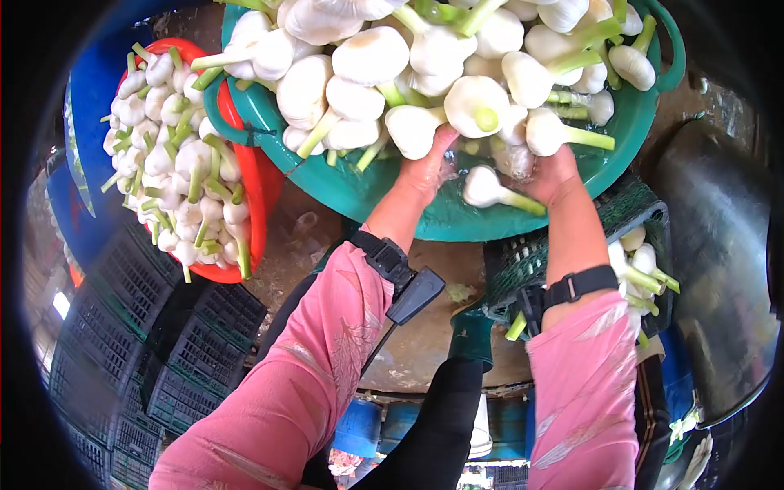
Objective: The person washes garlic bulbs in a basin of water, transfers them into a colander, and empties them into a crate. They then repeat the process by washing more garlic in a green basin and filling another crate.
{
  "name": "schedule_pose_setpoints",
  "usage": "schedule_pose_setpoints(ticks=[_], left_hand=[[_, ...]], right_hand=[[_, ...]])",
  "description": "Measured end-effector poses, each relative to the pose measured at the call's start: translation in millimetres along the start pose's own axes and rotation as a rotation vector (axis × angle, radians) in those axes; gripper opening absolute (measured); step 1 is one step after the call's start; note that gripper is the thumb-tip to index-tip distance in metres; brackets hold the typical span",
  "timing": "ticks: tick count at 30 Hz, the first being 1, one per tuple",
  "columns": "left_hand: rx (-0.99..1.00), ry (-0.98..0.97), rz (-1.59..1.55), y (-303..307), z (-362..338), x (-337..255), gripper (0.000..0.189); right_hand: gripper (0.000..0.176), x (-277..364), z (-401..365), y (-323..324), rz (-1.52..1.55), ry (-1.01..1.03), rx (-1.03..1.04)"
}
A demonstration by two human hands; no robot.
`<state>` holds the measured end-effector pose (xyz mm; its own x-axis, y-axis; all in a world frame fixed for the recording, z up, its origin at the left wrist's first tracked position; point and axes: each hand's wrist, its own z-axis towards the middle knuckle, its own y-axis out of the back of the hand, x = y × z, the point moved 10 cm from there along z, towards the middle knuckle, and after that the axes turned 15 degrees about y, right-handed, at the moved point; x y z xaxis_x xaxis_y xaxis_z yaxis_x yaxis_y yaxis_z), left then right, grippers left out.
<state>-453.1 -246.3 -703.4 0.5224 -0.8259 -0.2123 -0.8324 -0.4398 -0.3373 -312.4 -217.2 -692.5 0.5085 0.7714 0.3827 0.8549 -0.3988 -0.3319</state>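
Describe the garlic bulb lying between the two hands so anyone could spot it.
Find the green plastic basin heaped with white garlic. On its bare near wall, between left hand and right hand, lies one white bulb. It alone lies off the heap, green stem pointing right.

This is looking like a produce-washing yard at a farm or wholesale market, not a home kitchen. Trimmed garlic bulbs (371, 55), white with cut green stalks, are piling up in bulk in a wide teal plastic basin (367, 200) at 12 o'clock, and more are filling a red basin (263, 192) at 10 o'clock. Black plastic crates (155, 343) are standing stacked at 8 o'clock, and a dark mesh crate (523, 261) at 4 o'clock is holding more bulbs. A wet, muddy surface (298, 237) is showing between the basins. A blue tub (90, 90) is standing at 10 o'clock, and a dark metal vessel (719, 245) is sitting at 3 o'clock.
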Motion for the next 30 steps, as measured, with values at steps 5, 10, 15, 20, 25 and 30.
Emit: schedule_pose_setpoints(ticks=[5, 10, 15, 20, 25, 30], left_hand=[[0.189, 0.063, -0.103, -12, -12, -2, 0.058], [0.028, 0.118, -0.213, -16, 10, 3, 0.044], [0.178, 0.082, -0.150, -30, -2, -2, 0.041], [0.047, -0.057, -0.160, -18, -16, 0, 0.032], [-0.041, 0.179, -0.066, -26, -1, 7, 0.032], [-0.231, -0.025, -0.177, -21, -60, -2, 0.044]], right_hand=[[0.056, 0, -15, 11, -0.033, 0.222, -0.288], [0.042, 26, 23, 23, -0.215, 0.258, -0.156], [0.054, -14, 1, 12, -0.096, 0.043, -0.133], [0.070, -13, -25, 9, -0.097, 0.164, -0.232], [0.067, -23, -6, 18, -0.026, 0.219, -0.264], [0.060, -2, -70, 3, -0.154, 0.348, -0.338]])
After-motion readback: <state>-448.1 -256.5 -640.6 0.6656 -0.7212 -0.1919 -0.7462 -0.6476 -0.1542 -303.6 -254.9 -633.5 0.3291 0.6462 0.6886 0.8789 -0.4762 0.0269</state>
